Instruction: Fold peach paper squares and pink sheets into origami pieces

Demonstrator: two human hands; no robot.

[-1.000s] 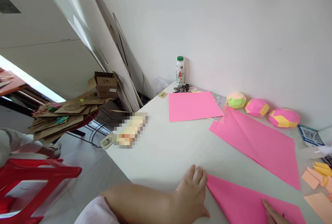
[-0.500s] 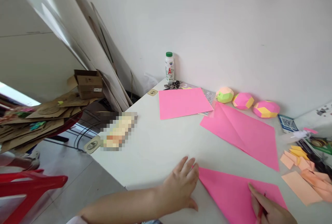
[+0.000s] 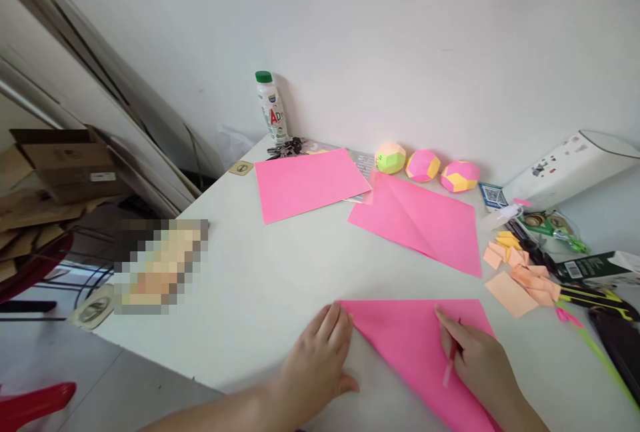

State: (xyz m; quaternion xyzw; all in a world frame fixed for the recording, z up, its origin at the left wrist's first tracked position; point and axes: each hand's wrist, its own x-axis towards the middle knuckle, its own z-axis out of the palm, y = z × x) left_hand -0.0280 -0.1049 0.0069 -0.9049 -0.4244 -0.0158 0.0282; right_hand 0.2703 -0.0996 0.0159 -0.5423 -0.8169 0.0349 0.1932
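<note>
In front of me lies a folded sheet of pink paper, its slanted folded edge running from the left corner toward me. The fingers of my left hand rest flat at that corner, with the thumb stretched apart on the table. My right hand lies on the sheet's right part, index finger extended along it. A slim red stick-like tool with a pale see-through end is gripped in its fingers; its exact kind I cannot make out. Behind, a second creased pink sheet and a flat pink stack lie on the table.
Along the wall sit three faceted paper balls and a white bottle beside keys. Peach paper pieces, black-and-yellow scissors and a dark phone-like slab crowd the right. The table edge runs at left.
The view has turned to the right, so more of the table's right side shows. My left fingers now lie on the paper's corner; my right hand still holds the red tool.
</note>
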